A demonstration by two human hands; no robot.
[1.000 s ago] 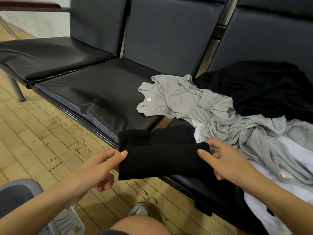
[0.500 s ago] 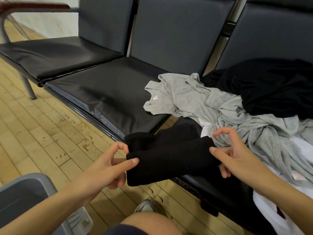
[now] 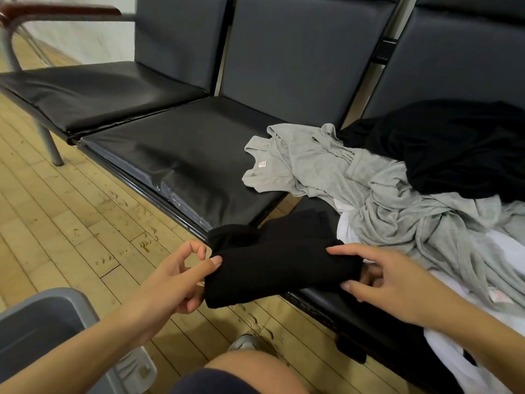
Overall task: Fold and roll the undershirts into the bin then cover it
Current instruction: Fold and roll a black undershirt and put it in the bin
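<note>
Undershirt (image 3: 279, 265), black and half-rolled, overhangs the near edge of the seat (image 3: 181, 166) between my hands, left fingers (image 3: 210, 264) pinching one end, right fingers (image 3: 341, 250) spread on the other so it can't unroll.

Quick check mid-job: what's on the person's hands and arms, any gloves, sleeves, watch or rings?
Nothing worn that shows. The left hand and right hand are bare, with no gloves, and no rings visible. Both forearms are bare to the frame edge, with no sleeve cuff, watch or band in view. Fingernails look short and unpainted.
</note>
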